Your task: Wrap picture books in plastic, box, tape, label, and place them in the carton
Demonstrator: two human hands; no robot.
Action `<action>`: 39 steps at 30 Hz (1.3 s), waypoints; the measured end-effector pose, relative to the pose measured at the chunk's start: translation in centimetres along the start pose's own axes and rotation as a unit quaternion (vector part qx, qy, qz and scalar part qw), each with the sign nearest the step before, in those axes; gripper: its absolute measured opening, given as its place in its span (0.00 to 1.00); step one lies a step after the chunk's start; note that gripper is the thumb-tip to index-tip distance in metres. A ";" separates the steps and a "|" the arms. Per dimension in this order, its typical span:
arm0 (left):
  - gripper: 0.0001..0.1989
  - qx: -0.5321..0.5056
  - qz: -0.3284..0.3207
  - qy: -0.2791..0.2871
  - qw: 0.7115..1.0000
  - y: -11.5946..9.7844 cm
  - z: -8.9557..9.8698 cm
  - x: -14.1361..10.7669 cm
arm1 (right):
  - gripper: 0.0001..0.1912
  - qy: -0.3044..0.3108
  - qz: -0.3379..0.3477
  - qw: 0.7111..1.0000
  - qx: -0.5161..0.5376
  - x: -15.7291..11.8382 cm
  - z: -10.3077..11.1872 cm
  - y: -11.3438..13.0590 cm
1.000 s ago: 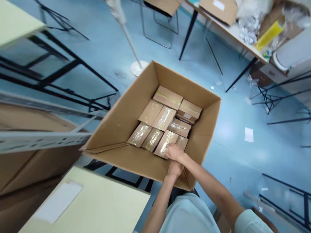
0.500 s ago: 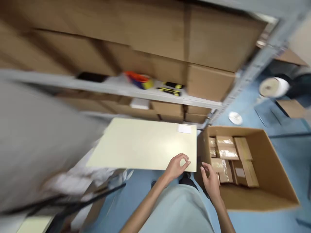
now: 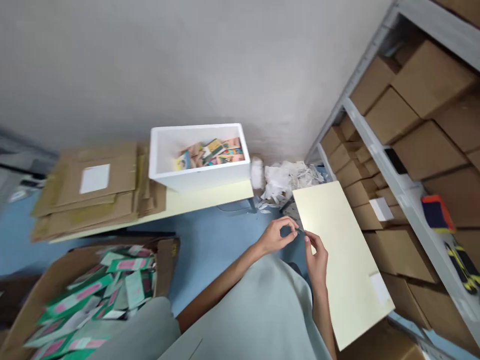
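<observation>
My left hand (image 3: 278, 235) is held in front of my body with thumb and forefinger pinched on a small, thin dark item (image 3: 300, 231) that I cannot make out. The fingertips of my right hand (image 3: 316, 254) meet the other end of the same item, thumb and fingers close together. Beside my right hand lies a pale yellow tabletop (image 3: 337, 240), with a white label (image 3: 380, 288) near its far right corner.
A white foam box (image 3: 202, 176) of colourful packets and flattened cardboard (image 3: 71, 175) stand on a bench by the wall. Lower left, a carton (image 3: 165, 270) holds green and pink packs (image 3: 82, 295). Shelves (image 3: 405, 195) with brown boxes line the right.
The view has swung left, away from the open carton of small boxes, towards the wall and bench. My hands have come together, with a thin dark item now visible between them.
</observation>
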State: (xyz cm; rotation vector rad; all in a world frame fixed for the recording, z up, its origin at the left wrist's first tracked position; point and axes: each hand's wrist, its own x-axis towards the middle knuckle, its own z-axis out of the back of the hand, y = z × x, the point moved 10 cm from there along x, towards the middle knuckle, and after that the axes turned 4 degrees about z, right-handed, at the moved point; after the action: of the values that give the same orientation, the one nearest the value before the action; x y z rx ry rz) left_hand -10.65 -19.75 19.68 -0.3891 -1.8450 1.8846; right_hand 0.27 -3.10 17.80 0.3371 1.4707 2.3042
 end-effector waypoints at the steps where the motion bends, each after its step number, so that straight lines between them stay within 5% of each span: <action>1: 0.06 -0.003 -0.004 -0.026 1.000 -0.2 2.6 0.2 | 0.25 0.032 0.015 0.999 0.000 1.1 -2.5 1.6; 4: 0.06 -0.009 -0.001 -0.091 0.996 -0.3 8.8 0.4 | 0.22 0.122 0.046 0.991 -0.001 3.7 -8.5 5.3; 12: 0.06 -0.005 0.038 -0.222 0.974 0.8 21.3 0.9 | 0.21 0.257 0.069 0.964 -0.009 11.5 -20.4 9.8; 17: 0.05 0.022 0.073 -0.317 0.945 0.8 30.0 0.2 | 0.18 0.358 0.128 0.925 0.009 16.0 -29.7 15.1; 23: 0.07 -0.001 0.127 -0.409 0.904 3.2 37.2 -1.0 | 0.15 0.447 0.166 0.879 0.006 19.5 -40.0 19.4; 30: 0.09 -0.030 0.137 -0.416 0.898 5.8 43.9 -1.5 | 0.13 0.457 0.163 0.874 -0.024 19.8 -52.2 19.8; 39: 0.04 0.041 0.113 -0.361 0.925 4.0 53.9 -5.8 | 0.14 0.429 0.095 0.860 -0.258 17.3 -63.1 16.2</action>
State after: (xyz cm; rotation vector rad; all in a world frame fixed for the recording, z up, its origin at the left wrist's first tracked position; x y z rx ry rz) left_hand -33.82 -68.88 18.01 0.1691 -2.2220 2.4827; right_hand -43.51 -52.88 5.78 -0.8401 1.0466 3.0748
